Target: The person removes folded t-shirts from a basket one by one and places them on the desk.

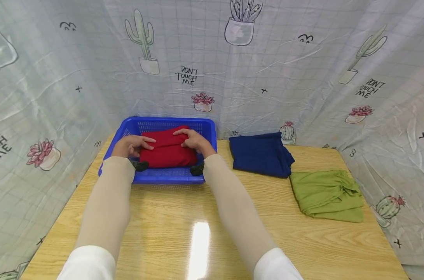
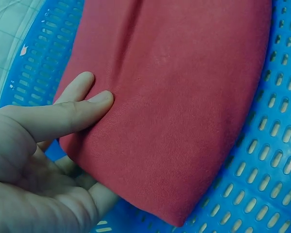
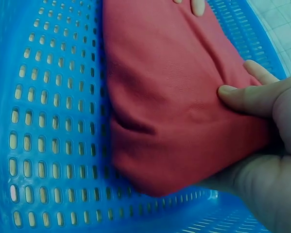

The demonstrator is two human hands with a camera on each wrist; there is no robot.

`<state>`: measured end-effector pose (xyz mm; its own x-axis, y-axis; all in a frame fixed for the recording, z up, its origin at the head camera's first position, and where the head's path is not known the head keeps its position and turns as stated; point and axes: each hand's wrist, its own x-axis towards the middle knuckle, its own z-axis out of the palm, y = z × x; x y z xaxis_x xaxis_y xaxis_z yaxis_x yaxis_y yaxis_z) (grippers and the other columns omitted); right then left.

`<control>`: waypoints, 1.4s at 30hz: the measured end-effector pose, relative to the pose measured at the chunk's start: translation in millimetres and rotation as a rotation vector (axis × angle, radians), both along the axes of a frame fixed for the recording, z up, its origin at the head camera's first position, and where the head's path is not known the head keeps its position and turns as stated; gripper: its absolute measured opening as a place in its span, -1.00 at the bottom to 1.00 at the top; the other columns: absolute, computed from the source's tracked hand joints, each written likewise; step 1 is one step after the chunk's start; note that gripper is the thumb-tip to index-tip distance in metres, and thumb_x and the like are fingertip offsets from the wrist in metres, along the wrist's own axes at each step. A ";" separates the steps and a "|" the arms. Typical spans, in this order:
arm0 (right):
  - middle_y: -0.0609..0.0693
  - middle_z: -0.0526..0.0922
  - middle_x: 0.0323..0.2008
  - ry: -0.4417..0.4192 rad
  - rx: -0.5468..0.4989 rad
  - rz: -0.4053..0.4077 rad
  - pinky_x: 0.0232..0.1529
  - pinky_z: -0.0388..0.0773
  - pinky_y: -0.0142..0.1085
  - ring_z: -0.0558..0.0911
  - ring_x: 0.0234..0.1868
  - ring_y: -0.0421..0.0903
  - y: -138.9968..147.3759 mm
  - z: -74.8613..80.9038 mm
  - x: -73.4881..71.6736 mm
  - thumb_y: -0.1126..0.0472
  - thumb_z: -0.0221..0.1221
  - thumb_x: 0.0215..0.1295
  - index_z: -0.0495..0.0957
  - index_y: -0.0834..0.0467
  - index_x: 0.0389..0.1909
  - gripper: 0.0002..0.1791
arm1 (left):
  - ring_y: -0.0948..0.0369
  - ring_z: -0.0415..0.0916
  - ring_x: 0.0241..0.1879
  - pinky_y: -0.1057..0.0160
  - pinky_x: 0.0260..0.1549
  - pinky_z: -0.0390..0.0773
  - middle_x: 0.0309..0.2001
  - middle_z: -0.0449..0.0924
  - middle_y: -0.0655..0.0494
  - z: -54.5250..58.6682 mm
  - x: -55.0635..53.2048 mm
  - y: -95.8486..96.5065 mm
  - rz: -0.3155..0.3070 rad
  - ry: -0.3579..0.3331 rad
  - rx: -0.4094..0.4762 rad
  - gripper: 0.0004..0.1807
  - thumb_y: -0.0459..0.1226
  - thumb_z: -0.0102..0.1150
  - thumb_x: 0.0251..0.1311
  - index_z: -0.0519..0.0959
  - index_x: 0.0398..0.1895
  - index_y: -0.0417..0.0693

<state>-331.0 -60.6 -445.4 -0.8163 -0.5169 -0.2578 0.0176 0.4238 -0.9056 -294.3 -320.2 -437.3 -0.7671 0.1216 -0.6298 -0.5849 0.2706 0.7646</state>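
Note:
A folded red cloth [image 1: 166,149] lies inside a blue plastic basket [image 1: 170,180] with slotted walls. My left hand [image 1: 132,145] grips its left end; in the left wrist view the thumb presses on top of the red cloth [image 2: 169,107] while other fingers reach beneath its edge. At the opposite end my right hand [image 1: 195,141] holds the cloth the same way, thumb above and fingers underneath, as the right wrist view shows. The fingers below the fabric are partly hidden.
To the right of the basket lies a folded dark blue cloth [image 1: 260,154]. A folded olive-green cloth [image 1: 327,196] sits nearer the table's right edge. The wooden table [image 1: 163,229] is bordered by a cactus-print curtain [image 1: 246,70] at the back and sides.

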 end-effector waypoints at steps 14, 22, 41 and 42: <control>0.16 0.37 0.34 -0.186 -0.133 0.090 -0.31 0.52 -0.34 0.51 -0.07 -0.07 10.5 11.1 -0.4 0.62 -0.07 0.40 0.31 0.07 0.50 -0.29 | 0.37 0.18 -0.68 0.43 -0.66 0.27 -0.25 0.54 0.18 3.6 -4.2 -1.2 -0.150 0.053 -0.074 -0.34 -0.41 0.06 0.47 0.16 0.59 -0.15; 0.11 0.38 0.33 -0.118 -0.230 0.110 -0.18 0.60 -0.29 0.53 0.05 -0.04 12.1 27.7 -6.9 0.60 -0.07 0.44 0.35 0.07 0.48 -0.33 | 0.19 0.66 -0.31 0.13 -0.24 0.71 -0.20 0.58 0.08 22.0 -2.9 1.1 0.025 0.073 0.108 -0.36 -0.50 0.07 0.42 0.25 0.54 -0.12; 0.09 0.36 0.33 0.086 -0.252 0.175 -0.08 0.54 -0.31 0.52 0.08 -0.02 36.4 72.3 -3.2 0.56 -0.08 0.49 0.40 0.13 0.42 -0.44 | 0.19 0.66 -0.27 0.17 -0.25 0.72 -0.09 0.56 0.07 66.5 6.8 7.8 0.088 0.265 0.125 -0.70 -0.44 0.27 0.32 0.76 -0.12 0.20; 0.09 0.36 0.33 0.099 -0.252 0.179 -0.06 0.54 -0.31 0.52 0.10 -0.02 38.5 75.7 -2.3 0.55 -0.07 0.49 0.40 0.13 0.42 -0.44 | 0.19 0.66 -0.26 0.17 -0.24 0.71 -0.06 0.53 0.07 69.4 7.0 9.0 0.083 0.274 0.119 -0.70 -0.42 0.28 0.32 0.74 -0.07 0.20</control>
<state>-333.4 -22.0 -369.7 -0.7216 -0.6918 -0.0272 -0.1304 0.1743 -0.9760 -287.3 -311.2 -367.9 -0.9169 0.1124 -0.3830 -0.3686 0.1295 0.9205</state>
